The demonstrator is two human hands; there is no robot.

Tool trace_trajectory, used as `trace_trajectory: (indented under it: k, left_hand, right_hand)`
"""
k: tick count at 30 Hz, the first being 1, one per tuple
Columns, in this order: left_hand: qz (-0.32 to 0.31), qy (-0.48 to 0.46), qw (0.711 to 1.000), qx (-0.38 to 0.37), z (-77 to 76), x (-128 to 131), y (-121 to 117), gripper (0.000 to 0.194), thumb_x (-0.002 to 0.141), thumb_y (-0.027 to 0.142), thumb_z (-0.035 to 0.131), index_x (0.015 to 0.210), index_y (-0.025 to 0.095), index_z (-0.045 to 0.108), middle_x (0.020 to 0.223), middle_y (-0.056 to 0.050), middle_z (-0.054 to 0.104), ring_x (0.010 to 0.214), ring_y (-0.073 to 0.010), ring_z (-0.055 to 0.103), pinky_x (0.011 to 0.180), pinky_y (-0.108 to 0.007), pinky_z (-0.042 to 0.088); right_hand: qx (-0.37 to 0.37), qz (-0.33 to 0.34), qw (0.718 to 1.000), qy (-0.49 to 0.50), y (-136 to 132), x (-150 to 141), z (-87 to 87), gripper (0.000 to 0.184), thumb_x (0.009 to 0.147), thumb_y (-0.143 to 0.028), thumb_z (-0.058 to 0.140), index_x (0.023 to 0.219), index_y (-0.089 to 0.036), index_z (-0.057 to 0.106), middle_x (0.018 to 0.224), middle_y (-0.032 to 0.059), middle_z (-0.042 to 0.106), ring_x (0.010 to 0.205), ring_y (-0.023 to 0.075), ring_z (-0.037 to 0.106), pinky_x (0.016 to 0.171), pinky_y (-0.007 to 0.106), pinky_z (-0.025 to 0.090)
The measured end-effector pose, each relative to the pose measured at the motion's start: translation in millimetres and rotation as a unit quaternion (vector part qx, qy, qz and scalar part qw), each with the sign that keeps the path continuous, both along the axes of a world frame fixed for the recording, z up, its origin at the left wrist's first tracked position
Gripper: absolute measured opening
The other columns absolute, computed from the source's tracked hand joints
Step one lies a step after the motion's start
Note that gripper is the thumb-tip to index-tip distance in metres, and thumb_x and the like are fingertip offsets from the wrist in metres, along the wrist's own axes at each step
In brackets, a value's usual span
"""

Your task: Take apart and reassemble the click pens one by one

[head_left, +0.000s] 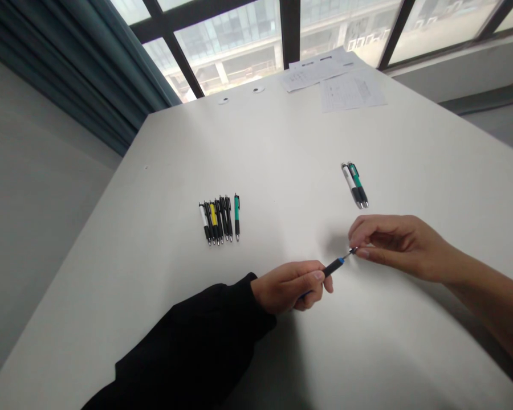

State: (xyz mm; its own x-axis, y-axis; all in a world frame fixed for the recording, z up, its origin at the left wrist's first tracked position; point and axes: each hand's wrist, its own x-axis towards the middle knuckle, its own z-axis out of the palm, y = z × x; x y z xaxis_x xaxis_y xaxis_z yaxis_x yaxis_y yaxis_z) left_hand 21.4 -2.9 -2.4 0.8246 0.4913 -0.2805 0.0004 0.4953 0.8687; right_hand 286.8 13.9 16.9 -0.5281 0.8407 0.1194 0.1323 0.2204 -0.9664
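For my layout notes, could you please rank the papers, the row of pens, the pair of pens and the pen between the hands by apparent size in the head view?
1. The papers
2. The row of pens
3. The pair of pens and the held pen look alike; the held pen is nearer, so unranked.

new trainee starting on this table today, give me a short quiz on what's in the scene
1. The left hand in a black sleeve grips a black pen with a blue ring. Which hand pinches the pen's metal tip: a) the left hand, b) the bare right hand?
2. True or false: a white-barrelled pen and a green-barrelled pen lie together on the white table, apart from the row of black, white, yellow and green pens.
3. Fill in: the printed paper sheets lie by the table's ___ edge, near the windows.

Key: 1 b; 2 true; 3 far
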Motion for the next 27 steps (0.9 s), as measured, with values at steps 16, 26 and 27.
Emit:
trace_trajectory:
  k: [16, 26, 27]
  left_hand:
    - [-0.002, 0.011, 1.000, 0.004, 0.3, 0.7, 0.4, 0.039, 0.100, 0.051, 0.051, 0.094, 0.013, 0.056, 0.056, 0.008, 0.040, 0.045, -0.0074, 0.030, 0.044, -0.022, 0.025]
    - [-0.007, 0.010, 1.000, 0.007, 0.5, 0.6, 2.3, 0.038, 0.100, 0.050, 0.049, 0.093, 0.013, 0.055, 0.056, 0.008, 0.039, 0.045, -0.0073, 0.030, 0.044, -0.022, 0.025]
    - [-0.010, 0.011, 1.000, 0.009, 0.4, 0.4, 2.4, 0.038, 0.100, 0.050, 0.049, 0.093, 0.012, 0.055, 0.056, 0.008, 0.039, 0.045, -0.0073, 0.030, 0.044, -0.022, 0.026]
  right_hand:
    - [0.088, 0.040, 0.989, -0.113, -1.5, -2.9, 8.2, 0.008, 0.096, -0.027, 0.065, 0.099, -0.023, 0.072, 0.088, 0.0037, 0.073, 0.075, 0.0160, 0.067, 0.068, 0.027, 0.050]
    - [0.086, 0.050, 0.987, -0.124, -0.6, -2.1, 7.5, 0.009, 0.098, -0.027, 0.063, 0.100, -0.023, 0.072, 0.090, 0.0041, 0.073, 0.079, 0.0170, 0.067, 0.072, 0.029, 0.051]
    - [0.085, 0.052, 0.987, -0.124, -0.7, -2.1, 7.5, 0.009, 0.098, -0.027, 0.063, 0.100, -0.023, 0.072, 0.090, 0.0041, 0.073, 0.079, 0.0168, 0.067, 0.072, 0.029, 0.050]
